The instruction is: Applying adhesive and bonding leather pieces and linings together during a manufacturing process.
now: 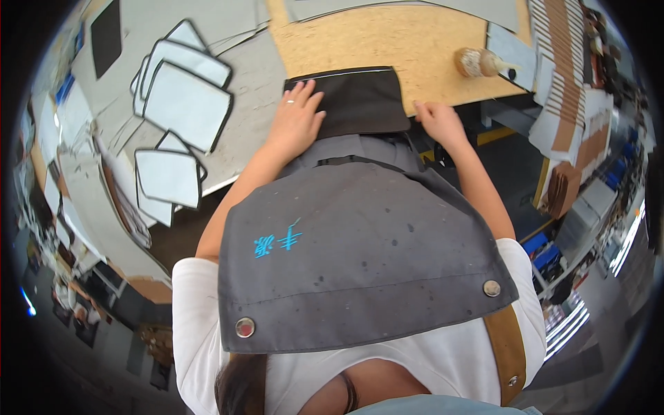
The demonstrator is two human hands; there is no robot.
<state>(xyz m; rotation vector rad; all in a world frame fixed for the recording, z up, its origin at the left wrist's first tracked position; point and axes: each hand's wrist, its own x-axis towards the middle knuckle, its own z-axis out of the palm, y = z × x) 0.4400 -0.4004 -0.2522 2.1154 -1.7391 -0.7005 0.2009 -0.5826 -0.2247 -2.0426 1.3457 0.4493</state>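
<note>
A black rectangular panel (363, 104), apparently fabric, lies at the near edge of the table, with a thin pale line along its far side. On its left end my left hand (296, 119) rests flat, fingers spread, a ring on one of them. My right hand (443, 126) is just off the panel's right side, at the table edge, with its fingers curled closed. Whatever may be inside those fingers is hidden. A grey apron (366, 235) with two metal snaps covers my front and reaches to the panel.
Several white pieces with black borders (187, 104) lie overlapped on the grey sheet at left, and more (168, 178) sit nearer its edge. A squeeze bottle of amber liquid (477, 63) lies on the wooden board (346, 45). Stacked brown and white strips (564, 83) stand at right.
</note>
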